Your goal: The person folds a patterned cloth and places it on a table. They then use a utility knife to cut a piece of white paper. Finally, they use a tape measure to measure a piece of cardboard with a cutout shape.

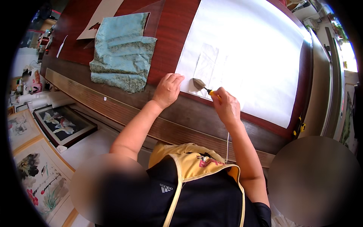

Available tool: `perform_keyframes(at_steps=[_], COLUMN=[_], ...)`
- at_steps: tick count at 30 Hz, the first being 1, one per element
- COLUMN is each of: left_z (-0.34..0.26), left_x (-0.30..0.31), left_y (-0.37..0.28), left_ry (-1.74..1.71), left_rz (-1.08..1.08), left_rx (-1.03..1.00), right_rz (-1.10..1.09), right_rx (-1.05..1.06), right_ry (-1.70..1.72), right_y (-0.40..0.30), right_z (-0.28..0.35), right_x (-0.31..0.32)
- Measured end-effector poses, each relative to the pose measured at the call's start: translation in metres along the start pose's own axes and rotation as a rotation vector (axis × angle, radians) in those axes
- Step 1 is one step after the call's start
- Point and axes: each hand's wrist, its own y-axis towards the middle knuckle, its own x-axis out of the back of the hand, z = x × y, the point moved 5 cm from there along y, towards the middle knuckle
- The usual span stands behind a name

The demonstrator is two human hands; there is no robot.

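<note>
My right hand (227, 106) grips the yellow handle (214, 94) of a small electric tacking iron. Its wedge-shaped metal head (199, 84) lies over a thin, wrinkled translucent strip (204, 66). That strip lies on a large white sheet (255, 56), near the sheet's front left corner. My left hand (168, 89) is at the sheet's left edge, with its fingers bent and close together; whether anything is pinched under them is hidden. Left of this hand, a creased light-blue patterned cloth (122, 54) is spread on the red-brown table (173, 42).
A clear plastic set square (154, 20) and a beige card with a cutout (99, 17) lie beyond the cloth. A white sliver-shaped tool (61, 46) lies far left. Framed pictures (63, 124) stand below the table's left side. A white cord (227, 146) hangs over the front edge.
</note>
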Motion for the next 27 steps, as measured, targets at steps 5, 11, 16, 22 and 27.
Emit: perform_keyframes(at_steps=[5, 11, 16, 22, 27], left_z=[0.003, 0.006, 0.011, 0.01, -0.074], left_x=[0.0, 0.0, -0.004, -0.014, -0.045], left_y=[-0.003, 0.0, 0.004, -0.009, -0.005], left_ry=[-0.002, 0.043, 0.072, 0.224, 0.191], left_rz=[-0.02, -0.009, 0.016, -0.008, -0.007], left_rx=[-0.005, -0.032, -0.075, -0.111, -0.166], right_rz=[0.019, 0.015, -0.245, -1.21, -1.864], right_rx=[0.068, 0.073, -0.148, -0.491, -0.754], right_ry=[-0.078, -0.051, 0.38, 0.752, 0.949], right_y=[-0.022, -0.03, -0.11, -0.315, -0.469], right_z=[0.001, 0.01, -0.052, -0.188, -0.293], right_x=[-0.015, -0.016, 0.036, 0.082, 0.073])
